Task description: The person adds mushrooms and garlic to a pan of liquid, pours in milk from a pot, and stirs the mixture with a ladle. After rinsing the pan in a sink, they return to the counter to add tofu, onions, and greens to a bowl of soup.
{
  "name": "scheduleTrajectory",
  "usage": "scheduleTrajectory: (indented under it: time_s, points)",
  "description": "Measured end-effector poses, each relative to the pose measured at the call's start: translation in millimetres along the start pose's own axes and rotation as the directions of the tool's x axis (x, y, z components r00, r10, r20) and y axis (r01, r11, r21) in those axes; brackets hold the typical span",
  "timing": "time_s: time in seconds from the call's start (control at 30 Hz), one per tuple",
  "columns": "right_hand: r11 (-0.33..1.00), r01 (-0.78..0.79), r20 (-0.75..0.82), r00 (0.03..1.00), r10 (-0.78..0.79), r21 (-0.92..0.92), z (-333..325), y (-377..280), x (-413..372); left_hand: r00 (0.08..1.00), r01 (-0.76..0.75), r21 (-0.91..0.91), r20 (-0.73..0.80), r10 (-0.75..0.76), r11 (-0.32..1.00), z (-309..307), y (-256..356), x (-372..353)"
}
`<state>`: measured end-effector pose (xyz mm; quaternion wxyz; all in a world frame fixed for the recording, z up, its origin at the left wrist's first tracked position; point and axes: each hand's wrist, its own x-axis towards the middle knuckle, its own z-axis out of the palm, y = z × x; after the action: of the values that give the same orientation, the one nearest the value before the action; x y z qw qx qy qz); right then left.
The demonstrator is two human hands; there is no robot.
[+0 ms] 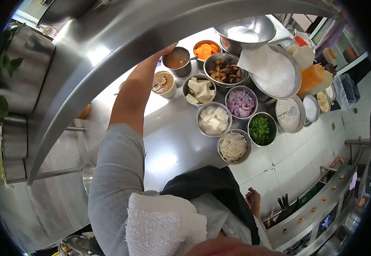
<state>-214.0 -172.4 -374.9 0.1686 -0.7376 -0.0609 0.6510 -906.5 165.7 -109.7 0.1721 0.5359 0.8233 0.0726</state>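
Observation:
My left arm stretches forward over the steel table (pixel 164 147). Only a sliver of my left hand (pixel 168 48) shows below the shelf edge, beside a steel pot of brown sauce (pixel 177 58) with a spoon in it; its fingers are hidden. Nearer my forearm stands a container of brown sauce with mushroom slices (pixel 163 82). My right hand (pixel 253 198) hangs low at my side, away from the table, fingers loosely bent and nothing visible in them. Metal bowls hold sliced carrots (pixel 205 51), browned mushrooms (pixel 224 71), white chunks (pixel 200 90), and sliced purple onion (pixel 240 103).
A curved steel shelf (pixel 121 51) crosses above my left arm. Nearer me are bowls of white cubes (pixel 213 120), pale shreds (pixel 233 146) and chopped greens (pixel 260 129). Squeeze bottles (pixel 312 79) stand at right. A stove front (pixel 309 213) lies lower right.

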Motion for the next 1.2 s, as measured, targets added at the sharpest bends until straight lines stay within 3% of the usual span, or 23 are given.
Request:
scheduleTrajectory:
  time_s: [0.07, 0.27, 0.4, 0.47, 0.5, 0.53, 0.57, 0.6, 0.63, 0.7, 0.83, 0.93, 0.97, 1.03, 1.07, 1.1, 1.13, 1.17, 1.2]
  points:
    - [1.0, 0.002, -0.002, 1.0, -0.002, -0.004, 2.0, -9.5, 4.5, 0.999, -0.049, -0.009, -0.001, 0.049, 0.999, -5.0, 16.9, -16.8]
    - [0.999, 0.024, 0.031, 0.999, -0.024, 0.022, -0.7, -22.0, 18.2, 0.993, 0.084, -0.053, 0.083, -0.079, 0.995, 10.8, 9.5, -14.5]
    - [1.0, 0.001, 0.047, 0.999, -0.001, 0.014, -1.0, -20.2, 24.8, 0.995, 0.076, -0.103, 0.076, -0.068, 0.992, 7.8, 17.2, -33.4]
    - [1.0, 0.011, 0.039, 0.999, -0.01, -0.026, -0.9, -16.6, 24.7, 0.963, 0.138, -0.124, 0.249, -0.104, 0.983, -1.0, 8.7, -23.4]
    - [0.998, 0.03, 0.024, 0.999, -0.029, -0.06, -0.4, -12.7, 23.5, 0.901, 0.204, -0.139, 0.414, -0.13, 0.969, -11.6, -9.7, 6.1]
    - [0.995, 0.05, 0.011, 0.999, -0.049, -0.089, 2.7, -10.6, 19.7, 0.912, 0.181, -0.149, 0.396, -0.109, 0.972, -12.9, -23.6, 21.9]
    - [0.994, 0.017, 0.03, 0.999, -0.014, -0.108, 1.8, -10.8, 17.0, 0.967, 0.123, -0.12, 0.238, -0.091, 0.985, -5.5, -43.7, 16.5]
    - [0.996, -0.028, -0.065, 0.998, 0.023, -0.082, 6.2, -8.1, 13.7, 0.993, 0.068, -0.089, 0.098, -0.059, 0.994, 0.5, -65.0, 19.1]
    - [0.998, 0.025, -0.012, 1.0, -0.025, -0.065, -1.3, 3.5, 17.3, 0.999, 0.04, -0.042, 0.001, -0.04, 0.998, 7.8, -85.2, 30.4]
    - [0.998, 0.03, -0.057, 0.998, -0.033, -0.051, -2.7, 18.2, 11.9, 0.997, 0.02, 0.054, -0.08, -0.016, 0.998, 33.5, -127.4, 68.7]
    - [0.999, -0.024, -0.125, 0.992, 0.028, 0.028, 2.5, 55.2, -0.9, 0.998, -0.026, 0.14, -0.057, 0.035, 0.99, 94.0, -185.0, 148.1]
    - [0.994, -0.096, -0.182, 0.978, 0.103, 0.047, 10.9, 87.9, -6.3, 0.997, 0.018, -0.126, -0.071, -0.027, 0.992, 124.7, -192.3, 172.8]
    - [0.992, -0.124, -0.2, 0.972, 0.126, 0.024, 14.3, 91.6, -12.2, 0.998, -0.034, -0.093, -0.062, 0.028, 0.995, 118.7, -169.0, 166.1]
    - [0.992, -0.119, -0.042, 0.992, 0.121, 0.044, 10.0, 109.4, 2.5, 0.992, -0.124, -0.02, -0.035, 0.124, 0.992, 98.7, -141.0, 143.7]
    - [0.991, -0.124, 0.044, 0.992, 0.122, 0.053, 13.4, 117.5, 10.4, 0.982, -0.164, -0.001, -0.095, 0.163, 0.986, 98.9, -150.8, 143.5]
    - [0.996, -0.033, 0.023, 0.999, 0.035, -0.086, 11.0, 128.8, 36.4, 0.967, -0.206, 0.015, -0.147, 0.206, 0.978, 102.0, -171.6, 146.9]
    - [0.976, 0.051, 0.006, 0.999, -0.051, -0.212, 7.2, 136.8, 51.3, 0.946, -0.262, 0.03, -0.191, 0.263, 0.965, 103.8, -186.5, 152.4]
    - [0.844, 0.067, -0.018, 0.996, -0.09, -0.532, 8.0, 122.5, 49.2, 0.959, -0.147, 0.133, -0.222, 0.174, 0.98, 93.2, -190.6, 142.6]
    - [0.295, 0.224, 0.15, 0.955, -0.255, -0.929, 24.2, 79.8, 8.9, 0.96, -0.052, 0.229, -0.258, 0.112, 0.972, 81.7, -208.4, 128.5]
